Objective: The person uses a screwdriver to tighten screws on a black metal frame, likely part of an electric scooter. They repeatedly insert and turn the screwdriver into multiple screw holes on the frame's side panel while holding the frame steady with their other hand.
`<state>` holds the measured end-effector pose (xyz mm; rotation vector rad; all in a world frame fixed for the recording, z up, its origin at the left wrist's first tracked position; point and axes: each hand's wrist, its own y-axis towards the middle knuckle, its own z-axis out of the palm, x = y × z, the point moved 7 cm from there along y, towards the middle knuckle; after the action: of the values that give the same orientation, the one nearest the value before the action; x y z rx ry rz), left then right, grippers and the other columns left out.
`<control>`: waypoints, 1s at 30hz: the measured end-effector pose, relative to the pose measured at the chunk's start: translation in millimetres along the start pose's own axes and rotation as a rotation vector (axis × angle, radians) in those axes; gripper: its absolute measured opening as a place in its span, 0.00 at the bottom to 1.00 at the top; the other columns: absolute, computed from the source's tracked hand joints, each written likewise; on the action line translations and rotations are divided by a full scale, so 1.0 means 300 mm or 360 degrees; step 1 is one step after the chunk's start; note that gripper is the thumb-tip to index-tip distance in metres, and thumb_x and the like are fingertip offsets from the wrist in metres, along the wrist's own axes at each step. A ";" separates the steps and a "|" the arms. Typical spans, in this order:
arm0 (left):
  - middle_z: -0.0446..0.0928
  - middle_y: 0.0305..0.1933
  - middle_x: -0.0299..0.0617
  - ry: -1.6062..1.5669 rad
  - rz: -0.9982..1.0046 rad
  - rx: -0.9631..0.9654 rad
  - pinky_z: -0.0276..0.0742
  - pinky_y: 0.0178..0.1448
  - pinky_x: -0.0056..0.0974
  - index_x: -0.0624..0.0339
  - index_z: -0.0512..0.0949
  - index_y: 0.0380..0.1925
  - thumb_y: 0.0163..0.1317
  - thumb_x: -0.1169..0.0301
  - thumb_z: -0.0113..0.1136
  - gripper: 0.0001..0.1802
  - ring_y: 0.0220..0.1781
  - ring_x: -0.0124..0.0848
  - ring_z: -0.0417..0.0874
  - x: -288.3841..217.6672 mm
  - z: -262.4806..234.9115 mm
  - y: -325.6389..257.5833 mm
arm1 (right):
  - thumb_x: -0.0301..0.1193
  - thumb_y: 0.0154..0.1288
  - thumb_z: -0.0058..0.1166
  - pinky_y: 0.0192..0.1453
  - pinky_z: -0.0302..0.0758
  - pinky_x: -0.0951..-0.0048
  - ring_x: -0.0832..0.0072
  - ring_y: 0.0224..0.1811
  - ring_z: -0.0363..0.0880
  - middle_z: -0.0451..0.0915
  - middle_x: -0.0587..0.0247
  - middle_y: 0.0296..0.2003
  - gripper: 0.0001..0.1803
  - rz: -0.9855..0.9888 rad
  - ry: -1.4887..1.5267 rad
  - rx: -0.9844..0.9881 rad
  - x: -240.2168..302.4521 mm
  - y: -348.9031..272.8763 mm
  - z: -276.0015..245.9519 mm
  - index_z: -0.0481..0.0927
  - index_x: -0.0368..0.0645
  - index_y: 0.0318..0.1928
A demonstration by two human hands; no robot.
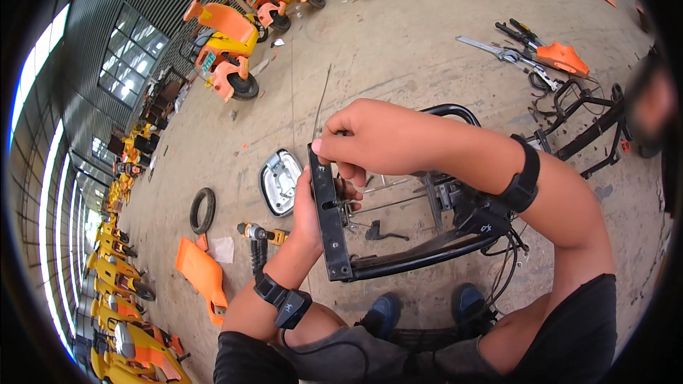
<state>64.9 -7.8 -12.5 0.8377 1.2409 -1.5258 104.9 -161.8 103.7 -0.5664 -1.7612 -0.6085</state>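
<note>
A black tubular metal frame [420, 251], apparently from a scooter, lies across in front of me with a flat, drilled crossbar [328, 217] at its left end. My left hand [310, 203] is closed round that crossbar, the thumb side on the near face and the fingertips showing past its right edge. At the bar's far end, my right hand [366, 139] is bent in a pinch against the metal. What lies between its fingers is hidden. A thin dark wire [324, 99] sticks out beyond these fingertips; whether I hold it, I cannot tell.
Left on the floor are a white panel [282, 183], tyre [203, 211], yellow power tool [262, 232] and orange panel [199, 270]. Wrenches [491, 48] and another black frame [590, 131] lie right, near a person [651, 99]. Scooters [231, 50] line the left; a brake lever [384, 232] lies beneath.
</note>
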 end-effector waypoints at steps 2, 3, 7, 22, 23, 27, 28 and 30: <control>0.78 0.32 0.41 0.0019 -0.0023 -0.0011 0.80 0.45 0.46 0.56 0.75 0.38 0.72 0.40 0.29 0.33 0.40 0.40 0.82 0.003 -0.003 0.001 | 0.35 0.71 0.47 0.31 0.77 0.71 0.75 0.23 0.83 0.84 0.59 0.25 0.18 0.0047 0.0154 -0.0104 -0.018 0.023 0.002 0.81 0.30 0.37; 0.78 0.32 0.41 0.0012 -0.0020 -0.0022 0.79 0.45 0.46 0.56 0.75 0.38 0.72 0.39 0.29 0.33 0.40 0.40 0.82 0.003 -0.005 0.002 | 0.35 0.71 0.46 0.30 0.77 0.70 0.75 0.23 0.83 0.84 0.58 0.26 0.18 0.0063 0.0195 -0.0135 -0.028 0.035 0.003 0.81 0.30 0.37; 0.80 0.32 0.46 -0.0157 -0.0022 -0.0003 0.80 0.46 0.47 0.61 0.75 0.37 0.73 0.39 0.31 0.36 0.40 0.44 0.84 0.014 -0.027 0.011 | 0.33 0.70 0.45 0.28 0.77 0.69 0.74 0.23 0.83 0.84 0.56 0.26 0.17 0.0097 0.0347 -0.0277 -0.056 0.066 -0.004 0.81 0.29 0.38; 0.72 0.26 0.41 -0.0049 0.0012 -0.0035 0.79 0.46 0.45 0.58 0.71 0.23 0.68 0.33 0.33 0.38 0.38 0.42 0.82 0.019 -0.026 0.014 | 0.29 0.67 0.43 0.24 0.75 0.69 0.67 0.22 0.84 0.83 0.48 0.26 0.17 0.0098 0.0531 -0.0260 -0.104 0.061 -0.039 0.80 0.26 0.41; 0.72 0.26 0.42 -0.0052 0.0017 -0.0024 0.79 0.46 0.45 0.58 0.71 0.23 0.68 0.33 0.33 0.39 0.38 0.42 0.82 0.023 -0.015 0.016 | 0.29 0.68 0.43 0.25 0.75 0.70 0.68 0.22 0.84 0.83 0.50 0.27 0.17 0.0143 0.0505 -0.0263 -0.118 0.052 -0.046 0.80 0.27 0.43; 0.73 0.26 0.43 -0.0020 -0.0008 -0.0017 0.78 0.47 0.46 0.60 0.71 0.24 0.69 0.33 0.33 0.39 0.39 0.44 0.82 0.016 -0.030 0.017 | 0.31 0.70 0.43 0.26 0.74 0.72 0.71 0.24 0.84 0.83 0.54 0.27 0.17 0.0200 0.0459 -0.0236 -0.127 0.074 -0.044 0.79 0.29 0.46; 0.73 0.26 0.43 -0.0058 0.0004 -0.0020 0.78 0.46 0.46 0.61 0.71 0.24 0.69 0.34 0.33 0.39 0.39 0.44 0.82 0.018 -0.031 0.018 | 0.31 0.71 0.43 0.26 0.74 0.72 0.71 0.24 0.84 0.83 0.54 0.27 0.17 0.0210 0.0449 -0.0241 -0.127 0.075 -0.045 0.79 0.29 0.46; 0.72 0.26 0.44 -0.0140 -0.0019 -0.0009 0.77 0.46 0.47 0.62 0.71 0.25 0.70 0.34 0.32 0.40 0.40 0.45 0.81 0.022 -0.040 0.023 | 0.31 0.70 0.43 0.26 0.76 0.70 0.69 0.23 0.84 0.83 0.51 0.27 0.16 0.0173 0.0451 -0.0261 -0.132 0.078 -0.051 0.79 0.29 0.44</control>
<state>68.9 2.0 -23.8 0.7525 1.1876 -1.5513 141.2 -157.1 71.7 -0.6506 -1.4143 -0.7241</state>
